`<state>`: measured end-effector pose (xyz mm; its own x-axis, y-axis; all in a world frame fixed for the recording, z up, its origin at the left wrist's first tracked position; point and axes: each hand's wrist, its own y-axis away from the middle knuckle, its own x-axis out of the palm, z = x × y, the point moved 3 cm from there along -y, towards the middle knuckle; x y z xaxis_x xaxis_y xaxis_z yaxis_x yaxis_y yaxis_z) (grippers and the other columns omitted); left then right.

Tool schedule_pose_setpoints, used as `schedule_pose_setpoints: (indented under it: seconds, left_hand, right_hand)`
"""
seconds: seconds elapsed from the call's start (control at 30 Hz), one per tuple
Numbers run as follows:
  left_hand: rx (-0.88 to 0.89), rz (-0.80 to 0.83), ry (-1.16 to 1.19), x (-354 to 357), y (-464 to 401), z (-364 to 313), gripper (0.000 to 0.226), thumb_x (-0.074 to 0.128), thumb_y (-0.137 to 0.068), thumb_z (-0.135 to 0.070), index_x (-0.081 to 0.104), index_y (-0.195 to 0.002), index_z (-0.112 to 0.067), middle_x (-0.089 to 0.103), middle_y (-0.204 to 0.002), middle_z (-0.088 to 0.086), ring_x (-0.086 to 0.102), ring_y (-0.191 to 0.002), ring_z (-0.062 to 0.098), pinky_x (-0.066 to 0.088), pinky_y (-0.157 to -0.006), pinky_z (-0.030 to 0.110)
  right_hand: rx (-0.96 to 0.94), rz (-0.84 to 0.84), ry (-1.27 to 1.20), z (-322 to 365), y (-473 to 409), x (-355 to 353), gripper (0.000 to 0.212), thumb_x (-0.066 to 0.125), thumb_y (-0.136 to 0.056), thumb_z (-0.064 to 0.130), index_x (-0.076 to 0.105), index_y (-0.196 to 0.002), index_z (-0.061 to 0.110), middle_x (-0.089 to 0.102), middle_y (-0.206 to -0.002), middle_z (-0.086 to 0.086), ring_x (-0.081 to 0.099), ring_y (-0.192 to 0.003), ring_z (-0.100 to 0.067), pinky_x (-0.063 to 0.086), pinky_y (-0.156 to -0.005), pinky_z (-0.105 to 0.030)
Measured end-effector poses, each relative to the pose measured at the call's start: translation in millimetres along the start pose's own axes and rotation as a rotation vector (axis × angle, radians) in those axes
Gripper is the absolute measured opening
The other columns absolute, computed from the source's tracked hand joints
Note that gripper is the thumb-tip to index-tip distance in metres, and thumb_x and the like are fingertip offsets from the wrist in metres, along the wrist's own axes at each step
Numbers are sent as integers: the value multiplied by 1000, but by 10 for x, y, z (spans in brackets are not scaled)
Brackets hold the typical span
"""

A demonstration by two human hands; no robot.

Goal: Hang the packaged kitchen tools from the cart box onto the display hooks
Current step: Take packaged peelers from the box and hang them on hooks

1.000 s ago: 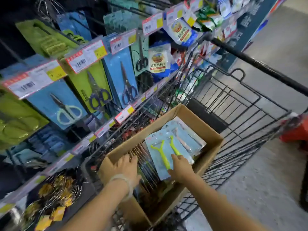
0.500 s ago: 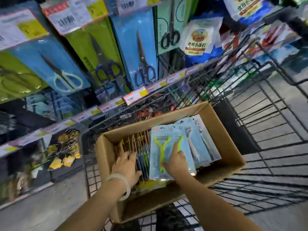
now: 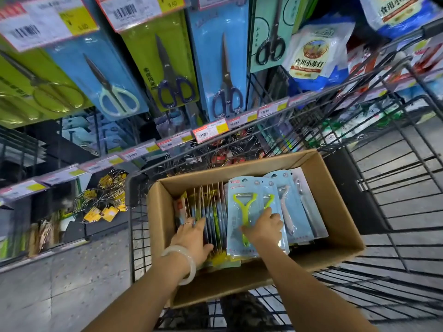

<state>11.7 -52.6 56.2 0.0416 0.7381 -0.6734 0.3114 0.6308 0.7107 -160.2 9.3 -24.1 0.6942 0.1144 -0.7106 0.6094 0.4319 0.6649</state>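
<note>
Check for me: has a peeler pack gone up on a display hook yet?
No: the top green peeler pack lies in the cardboard box under the right hand.

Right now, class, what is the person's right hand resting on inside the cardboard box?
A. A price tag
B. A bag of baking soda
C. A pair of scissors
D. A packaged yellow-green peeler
D: the right hand lies on the top blue card holding the yellow-green peeler in the cardboard box.
</note>
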Motion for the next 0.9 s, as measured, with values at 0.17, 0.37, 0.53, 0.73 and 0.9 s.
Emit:
schedule_pose_setpoints:
  seconds: [0.17,0.37,0.53,0.73,0.9]
  left_hand:
    - [20,28,8,17,-46,-36,73,54,-93,-37,13,-150,-21,14,-156,7,19,-143,26,25,-115,38]
    - [24,84,92,64,-56,-162,73,54,-93,-36,11,-150,-19,13,-156,8,20,-143,27,26,-115,39]
    - [39,95,220,76,-50,-335,74,54,-93,-38,14,-149,-12,18,-156,8,21,-143,24,22,-114,33]
    - [-81,71,876,198,-122,-340,76,86,-63,-33,45,-125,-18,60,-121,1,59,-109,19,48,-96,39]
    - [-129,-74,1098,186,-159,-290,55,85,-64,-2,58,-111,-11,69,-101,6,66,-91,20,54,-80,35]
  right_hand:
    - [81,103,-58,-148,-89,-85,70,72,-76,38,37,-128,7,39,-131,-13,37,-126,-31,41,-99,-43]
    - [-29,69,-235,-237,-15,-147,40,65,-80,19,51,-114,4,60,-110,-12,59,-99,-29,49,-74,-32]
    - [-177,63,-463,-332,215,-158,24,51,-90,3,52,-113,6,61,-101,-10,59,-92,-26,48,-74,-29]
    - [-214,216,-825,-208,454,-179,24,61,-86,-3,54,-109,-6,59,-101,-22,58,-93,-31,49,-80,-33]
    - [-173,292,-867,-127,390,-276,10,62,-90,14,61,-100,9,63,-96,-8,60,-86,-19,49,-78,-26]
